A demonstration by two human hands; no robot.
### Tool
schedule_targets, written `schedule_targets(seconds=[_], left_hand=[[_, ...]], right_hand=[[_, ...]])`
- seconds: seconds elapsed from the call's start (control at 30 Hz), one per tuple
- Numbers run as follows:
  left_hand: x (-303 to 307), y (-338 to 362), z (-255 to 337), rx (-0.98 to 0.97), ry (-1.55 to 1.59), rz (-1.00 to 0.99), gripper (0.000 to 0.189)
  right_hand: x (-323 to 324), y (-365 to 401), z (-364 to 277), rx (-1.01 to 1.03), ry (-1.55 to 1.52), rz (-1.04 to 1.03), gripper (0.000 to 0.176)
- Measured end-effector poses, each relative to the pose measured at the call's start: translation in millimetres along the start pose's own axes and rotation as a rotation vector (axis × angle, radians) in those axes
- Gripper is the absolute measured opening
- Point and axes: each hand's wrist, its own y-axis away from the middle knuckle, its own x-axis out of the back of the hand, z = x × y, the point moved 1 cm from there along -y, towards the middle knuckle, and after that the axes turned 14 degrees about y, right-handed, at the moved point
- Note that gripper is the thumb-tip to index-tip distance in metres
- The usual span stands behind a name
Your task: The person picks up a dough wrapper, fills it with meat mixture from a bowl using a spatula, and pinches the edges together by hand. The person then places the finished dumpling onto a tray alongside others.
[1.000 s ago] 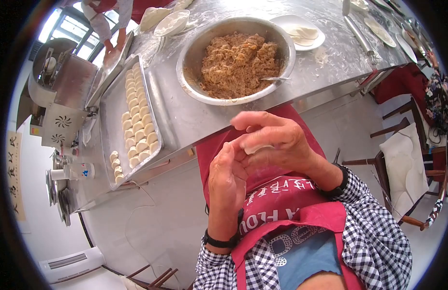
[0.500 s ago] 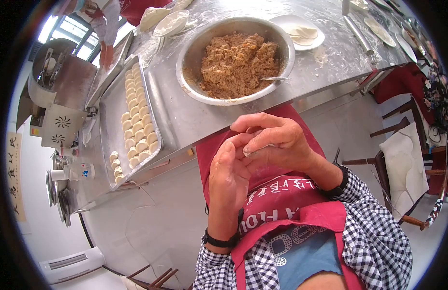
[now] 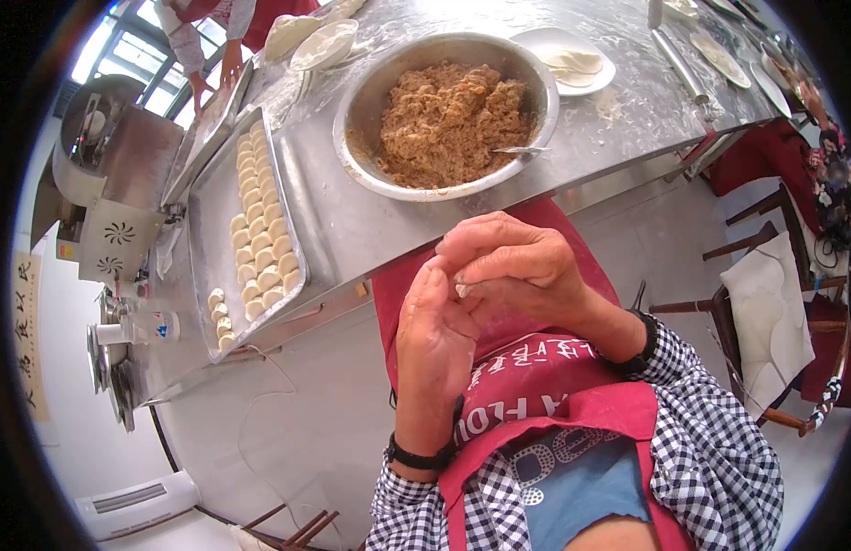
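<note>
In front of the red apron, my left hand [image 3: 434, 331] and my right hand [image 3: 526, 262] are pressed together at the fingertips and thumbs. A small white bit of dough [image 3: 461, 290] peeks out by the right thumb; it looks like the edge of a dumpling, the remainder hidden inside my closed fingers. Just beyond my hands, a steel bowl [image 3: 352, 170] of brown minced filling [image 3: 448, 124] stands on the metal table, a spoon [image 3: 522, 149] resting in it. To the left lies a metal tray [image 3: 209, 266] with rows of finished dumplings [image 3: 260, 230].
Behind the bowl sits a white plate [image 3: 604, 78] with dough wrappers [image 3: 572, 64]. A rolling pin [image 3: 680, 64] lies farther right on the floury table [image 3: 618, 138]. Another person's hands [image 3: 231, 64] are at a far-left tray. A chair [image 3: 774, 312] stands at right.
My fingers have drawn closer together around the dough, the right hand's fingertips now meeting the left's. At the far left, the other person's hands have moved onto a tray.
</note>
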Motion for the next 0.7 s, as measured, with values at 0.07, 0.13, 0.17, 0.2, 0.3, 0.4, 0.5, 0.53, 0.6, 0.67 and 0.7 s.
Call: schedule_targets(seconds=[0.07,0.13,0.17,0.2,0.3,0.4,0.5,0.53,0.6,0.67,0.7], left_hand=[[7,0,1,0.014,0.017,-0.035,0.037],[8,0,1,0.029,0.037,-0.069,0.038],[6,0,0,0.021,0.051,-0.059,0.038],[4,1,-1,0.011,0.066,-0.050,0.037],[-1,2,-1,0.040,0.028,-0.009,0.038],[2,2,0,0.032,0.045,-0.043,0.038],[2,1,-1,0.037,0.076,-0.041,0.037],[2,1,-1,0.037,0.076,-0.041,0.037],[0,0,-2,0.057,0.031,0.012,0.035],[5,0,-2,0.052,0.043,-0.014,0.035],[7,0,-2,0.047,0.056,-0.039,0.035]], right_hand=[[-1,0,-4,-0.058,-0.005,0.015,0.008],[0,-1,-7,-0.127,-0.084,0.024,0.008],[0,-1,-3,-0.128,-0.084,0.024,0.008],[0,-1,2,-0.039,-0.042,0.021,0.009],[-3,2,0,-0.037,-0.052,0.019,0.009],[-1,-2,-6,-0.121,-0.071,0.023,0.009],[0,-3,1,-0.026,-0.004,0.027,0.009],[0,-3,3,0.064,0.027,0.025,0.010],[2,-4,-1,0.008,0.030,0.024,0.010],[3,-4,-8,-0.047,0.036,0.025,0.010],[3,-5,-11,-0.081,-0.005,0.029,0.009]])
